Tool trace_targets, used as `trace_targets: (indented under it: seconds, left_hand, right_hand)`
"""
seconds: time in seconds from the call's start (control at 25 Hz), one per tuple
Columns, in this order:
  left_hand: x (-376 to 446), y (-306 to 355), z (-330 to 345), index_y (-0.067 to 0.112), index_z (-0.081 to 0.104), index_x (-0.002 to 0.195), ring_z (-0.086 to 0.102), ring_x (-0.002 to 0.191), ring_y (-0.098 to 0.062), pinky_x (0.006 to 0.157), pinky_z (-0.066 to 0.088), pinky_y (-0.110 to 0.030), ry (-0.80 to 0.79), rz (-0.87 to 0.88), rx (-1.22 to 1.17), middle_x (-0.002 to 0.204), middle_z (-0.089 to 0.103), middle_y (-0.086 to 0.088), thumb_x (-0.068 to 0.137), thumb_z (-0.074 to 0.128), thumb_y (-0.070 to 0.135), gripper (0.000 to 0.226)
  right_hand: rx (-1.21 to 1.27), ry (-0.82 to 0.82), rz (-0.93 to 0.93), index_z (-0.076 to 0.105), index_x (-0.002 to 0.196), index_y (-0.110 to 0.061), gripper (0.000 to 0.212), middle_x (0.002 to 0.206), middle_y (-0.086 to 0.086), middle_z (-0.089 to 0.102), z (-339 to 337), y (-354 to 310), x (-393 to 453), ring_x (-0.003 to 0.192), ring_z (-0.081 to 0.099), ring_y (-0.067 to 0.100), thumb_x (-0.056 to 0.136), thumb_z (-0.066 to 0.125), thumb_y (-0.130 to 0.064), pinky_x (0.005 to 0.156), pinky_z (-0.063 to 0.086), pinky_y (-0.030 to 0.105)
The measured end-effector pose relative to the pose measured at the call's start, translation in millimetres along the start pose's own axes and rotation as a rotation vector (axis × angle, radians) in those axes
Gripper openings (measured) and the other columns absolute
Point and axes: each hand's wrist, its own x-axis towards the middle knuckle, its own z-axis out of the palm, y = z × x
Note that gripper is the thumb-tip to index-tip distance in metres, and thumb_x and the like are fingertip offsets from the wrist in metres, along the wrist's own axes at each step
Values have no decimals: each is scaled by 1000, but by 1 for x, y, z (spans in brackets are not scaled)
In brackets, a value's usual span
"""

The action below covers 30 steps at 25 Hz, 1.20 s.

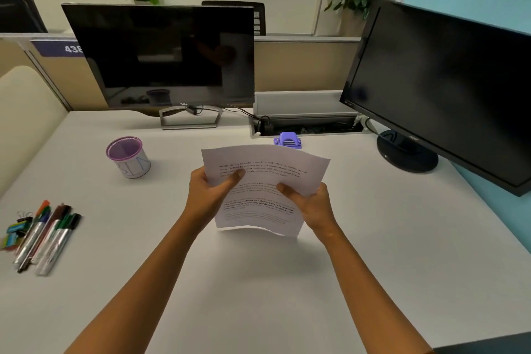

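A white sheet of printed paper [265,165] is held upright over the middle of the white desk [258,282], its bottom edge close to the desk top. My left hand [209,195] grips its left edge, thumb across the text. My right hand [309,205] grips its right side, thumb on the front. The sheet bows slightly between them. Whether it is one sheet or a thin stack cannot be told.
A purple hole punch [288,140] sits just behind the paper. A purple mesh pen cup [128,156] stands at left. Several markers [46,236] and binder clips [15,231] lie at the left edge. Two dark monitors [163,57] [448,89] stand behind, with an open cable tray [304,121] between.
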Motion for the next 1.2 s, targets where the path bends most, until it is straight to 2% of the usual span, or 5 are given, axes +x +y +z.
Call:
trace_targets:
  seconds: [0.2, 0.6, 0.8, 1.0, 1.2]
  left_hand:
    - [2, -5, -5, 43, 75, 97, 73, 85, -21, 63, 61, -27, 39, -19, -37, 99, 77, 8, 76, 77, 37, 21]
    - [-4, -25, -3, 42, 75, 102, 75, 87, -20, 63, 61, -27, -2, -80, -60, 103, 77, 7, 73, 83, 41, 30]
    - [-17, -48, 0, 32, 74, 108, 74, 93, -21, 73, 63, -33, -29, -157, -35, 105, 77, 6, 75, 86, 29, 35]
    - [-6, -44, -3, 42, 75, 103, 74, 91, -18, 67, 62, -29, -33, -147, -24, 104, 77, 10, 73, 85, 35, 33]
    - [-20, -64, 0, 42, 73, 107, 72, 95, -15, 69, 61, -26, -29, -193, -22, 106, 76, 12, 72, 85, 33, 38]
  right_hand:
    - [19, -14, 12, 75, 96, -33, 24, 95, -4, 77, -1, 3, 3, 83, 74, 16, 75, 85, -27, 64, 59, 24]
    - [-32, -47, 52, 74, 95, -44, 27, 97, -10, 77, -5, 17, 11, 86, 73, 14, 73, 85, -34, 66, 60, 25]
    - [-34, -23, 72, 73, 99, -35, 32, 98, -10, 77, -3, 42, 2, 90, 73, 15, 74, 86, -20, 69, 59, 24]
    - [-69, -45, 46, 73, 97, -51, 35, 97, -15, 76, -6, 41, 10, 89, 72, 7, 72, 86, -29, 64, 58, 21]
    - [-70, -51, 95, 72, 100, -35, 37, 99, -13, 77, -10, 64, 8, 90, 72, 7, 72, 88, -18, 71, 60, 24]
